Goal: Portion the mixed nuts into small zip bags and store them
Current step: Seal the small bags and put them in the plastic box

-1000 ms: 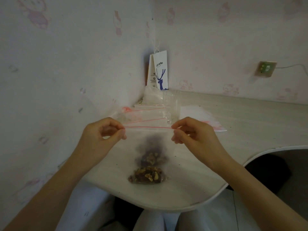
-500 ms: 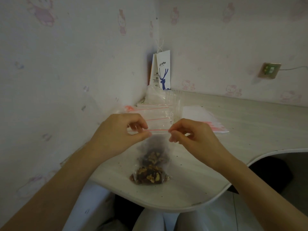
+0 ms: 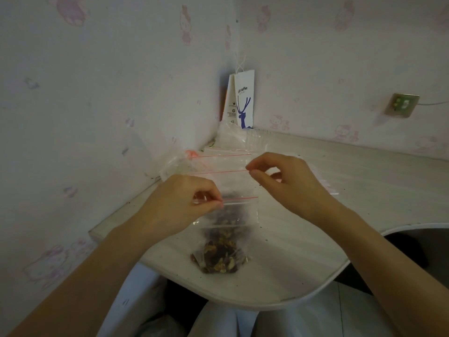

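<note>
A small clear zip bag [image 3: 243, 212] with a red seal line lies on the white table [image 3: 303, 239]. The mixed nuts [image 3: 218, 259] sit bunched in its bottom end near the table's front edge. My left hand [image 3: 184, 205] pinches the bag's seal strip at its left part, thumb against forefinger. My right hand [image 3: 286, 181] hovers above and to the right of the bag, off the strip. Its thumb and forefinger are drawn together with nothing visible between them, close to the red line of an empty bag behind.
Several empty zip bags [image 3: 218, 164] with red seal lines lie behind the filled one, and more [image 3: 328, 188] lie past my right hand. A white paper coffee bag [image 3: 243, 100] stands in the wall corner over crumpled clear plastic [image 3: 230, 137]. The table's curved front edge [image 3: 315, 295] is close.
My left hand slid right along the seal strip toward the right hand. My right hand then let go of the bag and lifted up and away; the bag has sunk toward the table.
</note>
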